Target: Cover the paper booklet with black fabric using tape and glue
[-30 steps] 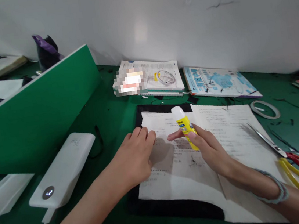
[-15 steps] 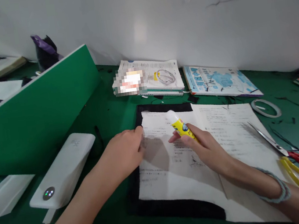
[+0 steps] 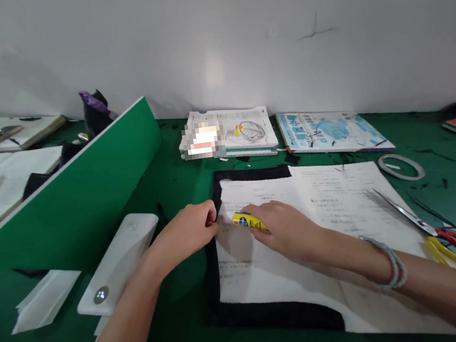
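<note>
My right hand [image 3: 283, 231] is closed around a yellow glue stick [image 3: 248, 220], tilted so its pale end points left, low over the printed paper [image 3: 276, 272]. Beneath that paper lies a black sheet [image 3: 282, 315], showing as a border along the top, left and bottom. My left hand [image 3: 193, 224] has its fingers curled and its thumb and index pinched at the left edge of the black sheet. What sits between those fingertips is hidden. Scissors [image 3: 431, 228] with red and yellow handles rest on the paper's right side.
A white power bank [image 3: 118, 265] and folded white paper [image 3: 48, 298] lie left, beside a slanted green board [image 3: 123, 151]. Behind are stacked booklets [image 3: 225, 126] and a blue-and-white book [image 3: 332, 128]. A tape roll [image 3: 401, 166] lies right on the green table [image 3: 182, 324].
My right hand has moved left and lowered the glue stick from an upward slant toward the paper's left side. My left hand stays by the edge. The view has shifted slightly.
</note>
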Demonstrator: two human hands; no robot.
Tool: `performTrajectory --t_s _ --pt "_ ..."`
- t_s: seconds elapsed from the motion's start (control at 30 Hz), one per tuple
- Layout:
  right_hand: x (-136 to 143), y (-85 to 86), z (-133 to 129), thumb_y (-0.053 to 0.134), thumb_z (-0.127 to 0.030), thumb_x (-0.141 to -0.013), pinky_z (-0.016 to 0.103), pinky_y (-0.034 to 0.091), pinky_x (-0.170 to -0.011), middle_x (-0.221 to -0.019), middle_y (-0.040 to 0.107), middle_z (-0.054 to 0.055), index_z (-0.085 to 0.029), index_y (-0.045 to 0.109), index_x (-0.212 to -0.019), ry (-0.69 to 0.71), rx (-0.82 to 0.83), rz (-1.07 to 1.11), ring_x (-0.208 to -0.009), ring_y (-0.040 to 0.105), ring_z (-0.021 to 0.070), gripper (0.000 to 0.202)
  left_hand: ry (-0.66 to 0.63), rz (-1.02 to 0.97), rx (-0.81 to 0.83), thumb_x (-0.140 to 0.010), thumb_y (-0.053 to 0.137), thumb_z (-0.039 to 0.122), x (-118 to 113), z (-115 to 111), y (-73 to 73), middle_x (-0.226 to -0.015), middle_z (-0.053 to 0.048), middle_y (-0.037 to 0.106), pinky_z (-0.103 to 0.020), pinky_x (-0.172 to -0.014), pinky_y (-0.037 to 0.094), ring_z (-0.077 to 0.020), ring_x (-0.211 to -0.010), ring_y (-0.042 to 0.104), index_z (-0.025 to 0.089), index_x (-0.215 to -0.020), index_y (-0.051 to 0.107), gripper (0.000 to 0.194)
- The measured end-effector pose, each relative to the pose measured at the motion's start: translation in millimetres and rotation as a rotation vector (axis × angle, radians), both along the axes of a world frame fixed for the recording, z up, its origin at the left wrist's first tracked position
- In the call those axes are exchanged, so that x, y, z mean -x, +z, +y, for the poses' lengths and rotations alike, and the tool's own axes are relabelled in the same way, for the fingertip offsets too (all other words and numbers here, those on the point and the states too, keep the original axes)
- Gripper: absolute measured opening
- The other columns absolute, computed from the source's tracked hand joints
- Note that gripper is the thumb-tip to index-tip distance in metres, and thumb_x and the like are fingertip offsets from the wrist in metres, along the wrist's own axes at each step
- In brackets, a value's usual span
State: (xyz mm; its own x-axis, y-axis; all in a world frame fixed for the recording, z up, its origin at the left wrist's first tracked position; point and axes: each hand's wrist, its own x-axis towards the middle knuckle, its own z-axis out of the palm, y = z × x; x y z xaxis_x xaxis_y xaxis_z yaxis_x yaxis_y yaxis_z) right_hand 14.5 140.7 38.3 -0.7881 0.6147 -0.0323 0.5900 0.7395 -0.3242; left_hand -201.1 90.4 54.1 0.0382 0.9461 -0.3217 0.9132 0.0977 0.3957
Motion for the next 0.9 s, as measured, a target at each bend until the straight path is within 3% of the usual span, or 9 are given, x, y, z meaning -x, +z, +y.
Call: performTrajectory --t_s 0.23,0.4,0.57,0.73,0.9 --pt "10 -1.7 1 0.05 -0.02 -0.089 0.033 0.042 -0.07 -0.097 0.071 0.007 -0.019 0.056 -0.122 0.051 -0.053 -0.012 -0.084 0.064 0.0225 0.034 -0.011 -0.025 0.005 -0.078 0.046 0.026 2 2 -1.1 -0.067 0.001 0.057 -0.027 -0.048 0.028 -0.0141 -0.056 0.051 0.022 -0.073 0.044 0.006" --pt "13 -3.0 2 0.04 -0.034 -0.098 0.038 0.043 -0.08 -0.099 0.069 0.011 -0.013 0.053 -0.129 0.06 -0.169 -0.006 -0.093 0.062 0.0252 0.039 -0.012 -0.028 0.002 -0.078 0.046 0.025 3 2 -3.3 -0.067 0.002 0.057 -0.027 -0.049 0.029 -0.0147 -0.058 0.052 0.023 -0.073 0.043 0.006" --pt "12 -10.1 3 0.042 -0.02 -0.095 0.036 0.041 -0.076 -0.094 0.063 0.01 -0.015 0.058 -0.119 0.046 -0.328 -0.021 -0.09 0.057 0.0247 0.029 -0.012 0.001 0.002 -0.078 0.045 0.024 2 1 1.0 -0.067 0.002 0.057 -0.027 -0.048 0.027 -0.0142 -0.055 0.049 0.022 -0.073 0.043 0.006" --pt "13 -21.6 -2 0.044 -0.008 -0.09 0.033 0.038 -0.066 -0.094 0.058 0.008 -0.018 0.055 -0.121 0.057 -0.457 -0.005 -0.078 0.055 0.02 0.035 -0.031 0.017 -0.018 -0.076 0.047 0.023 1 1 1.8 -0.067 0.001 0.057 -0.028 -0.05 0.029 -0.0142 -0.057 0.049 0.022 -0.072 0.043 0.006" --pt "15 -21.9 -6 0.042 0.001 -0.083 0.031 0.032 -0.057 -0.087 0.054 0.006 -0.02 0.056 -0.115 0.095 -0.495 -0.019 -0.066 0.049 0.0157 0.04 -0.037 0.017 -0.008 -0.076 0.047 0.022 3 2 -2.3 -0.068 0.002 0.058 -0.028 -0.052 0.031 -0.0148 -0.058 0.051 0.022 -0.073 0.044 0.005"
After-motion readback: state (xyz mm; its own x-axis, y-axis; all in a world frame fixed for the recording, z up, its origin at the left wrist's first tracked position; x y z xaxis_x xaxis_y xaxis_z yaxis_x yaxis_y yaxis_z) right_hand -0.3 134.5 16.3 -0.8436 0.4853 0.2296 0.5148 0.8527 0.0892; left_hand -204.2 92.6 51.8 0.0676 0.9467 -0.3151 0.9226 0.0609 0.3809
